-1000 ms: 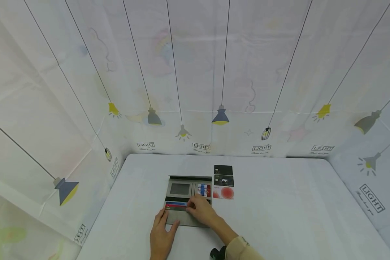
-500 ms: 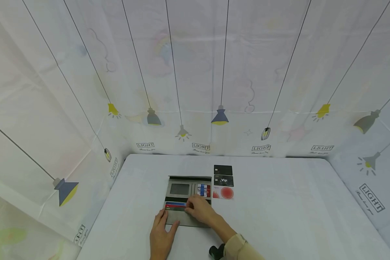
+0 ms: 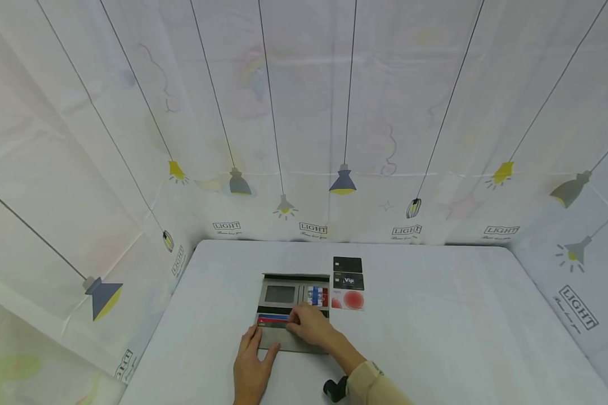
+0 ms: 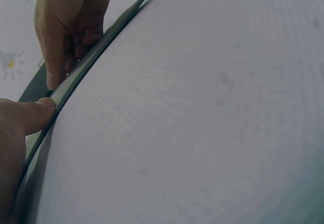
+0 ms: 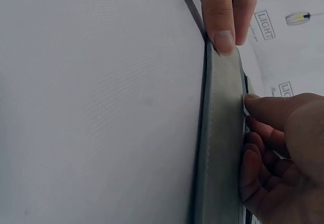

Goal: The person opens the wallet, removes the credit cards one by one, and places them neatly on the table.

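An open grey wallet lies flat on the white table, with a blue, a red and a dark green card layered in its near pocket. My left hand rests on the wallet's lower left corner, fingers along the side and thumb on the near edge. Over the right part of the pocket, my right hand pinches at the card tops with thumb and forefinger, its other fingers curled. That hand covers the cards' right ends. In the right wrist view, the right thumb meets the far side of the grey flap.
Right of the wallet, a plain black card, a black Vip card and a white card with a red circle lie in a column. Blue, white and red items fill an upper wallet pocket. A lamp-printed cloth backs the table.
My right hand has slid slightly left along the card pocket, its forearm shifting with it. The left hand, wallet and loose cards stay in place.
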A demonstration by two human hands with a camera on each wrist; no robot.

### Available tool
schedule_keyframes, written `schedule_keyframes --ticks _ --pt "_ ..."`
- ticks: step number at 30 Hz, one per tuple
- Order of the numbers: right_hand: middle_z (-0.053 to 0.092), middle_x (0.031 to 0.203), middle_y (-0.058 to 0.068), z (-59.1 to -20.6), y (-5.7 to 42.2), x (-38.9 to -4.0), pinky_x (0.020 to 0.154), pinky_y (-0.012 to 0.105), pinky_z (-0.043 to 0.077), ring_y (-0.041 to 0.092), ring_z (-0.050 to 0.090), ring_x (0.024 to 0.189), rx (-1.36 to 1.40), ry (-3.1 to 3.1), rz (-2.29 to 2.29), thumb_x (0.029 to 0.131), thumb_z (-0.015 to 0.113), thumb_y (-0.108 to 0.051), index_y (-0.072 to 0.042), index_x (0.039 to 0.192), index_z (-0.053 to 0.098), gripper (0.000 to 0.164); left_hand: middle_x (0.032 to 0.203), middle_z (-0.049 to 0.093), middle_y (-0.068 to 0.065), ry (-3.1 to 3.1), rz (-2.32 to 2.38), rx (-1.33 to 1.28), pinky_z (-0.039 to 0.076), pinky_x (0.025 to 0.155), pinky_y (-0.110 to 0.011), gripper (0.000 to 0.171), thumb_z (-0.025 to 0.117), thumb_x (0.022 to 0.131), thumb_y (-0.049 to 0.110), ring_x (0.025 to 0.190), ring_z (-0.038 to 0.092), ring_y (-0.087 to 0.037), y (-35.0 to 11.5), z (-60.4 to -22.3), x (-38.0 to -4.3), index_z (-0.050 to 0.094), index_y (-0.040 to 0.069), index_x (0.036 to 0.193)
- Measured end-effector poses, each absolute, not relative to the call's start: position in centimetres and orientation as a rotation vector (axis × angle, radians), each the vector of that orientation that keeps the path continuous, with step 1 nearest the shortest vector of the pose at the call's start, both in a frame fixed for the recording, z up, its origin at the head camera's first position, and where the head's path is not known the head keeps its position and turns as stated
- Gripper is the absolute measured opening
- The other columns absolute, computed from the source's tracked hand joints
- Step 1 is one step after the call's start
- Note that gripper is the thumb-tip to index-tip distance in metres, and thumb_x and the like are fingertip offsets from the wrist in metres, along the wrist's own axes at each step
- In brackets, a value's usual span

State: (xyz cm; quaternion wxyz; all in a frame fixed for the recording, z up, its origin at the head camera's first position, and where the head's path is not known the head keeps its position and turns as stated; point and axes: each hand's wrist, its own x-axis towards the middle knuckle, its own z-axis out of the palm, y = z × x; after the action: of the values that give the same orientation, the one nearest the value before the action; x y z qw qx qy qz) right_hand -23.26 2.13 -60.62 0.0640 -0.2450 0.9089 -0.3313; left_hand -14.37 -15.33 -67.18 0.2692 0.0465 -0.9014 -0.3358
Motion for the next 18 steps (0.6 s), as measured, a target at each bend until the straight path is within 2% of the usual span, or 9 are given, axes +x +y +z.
schedule_keyframes --ticks 7,18 --pt "0.052 0.077 -0.007 -61.31 1.57 -23.37 0.055 0.018 0.037 0.004 0.043 0.066 -0.662 2.815 -0.904 0.092 0.073 -0.03 -0.018 0.078 0.063 0.021 0.134 0.064 -0.015 -2.428 -0.912 0.12 0.048 0.107 -0.051 0.063 0.088 0.075 0.029 0.126 0.061 -0.038 -15.2 -67.18 -14.23 0.067 -0.006 0.123" --pt "0.051 0.078 -0.007 -61.11 1.33 -23.31 0.054 0.019 0.037 0.005 0.043 0.066 -0.636 2.82 -0.877 0.094 0.071 -0.029 -0.018 0.077 0.062 0.022 0.132 0.065 -0.016 -2.415 -0.897 0.108 0.049 0.106 -0.051 0.063 0.089 0.075 0.028 0.124 0.061 -0.038 -15.23 -67.14 -14.29 0.067 -0.007 0.123"
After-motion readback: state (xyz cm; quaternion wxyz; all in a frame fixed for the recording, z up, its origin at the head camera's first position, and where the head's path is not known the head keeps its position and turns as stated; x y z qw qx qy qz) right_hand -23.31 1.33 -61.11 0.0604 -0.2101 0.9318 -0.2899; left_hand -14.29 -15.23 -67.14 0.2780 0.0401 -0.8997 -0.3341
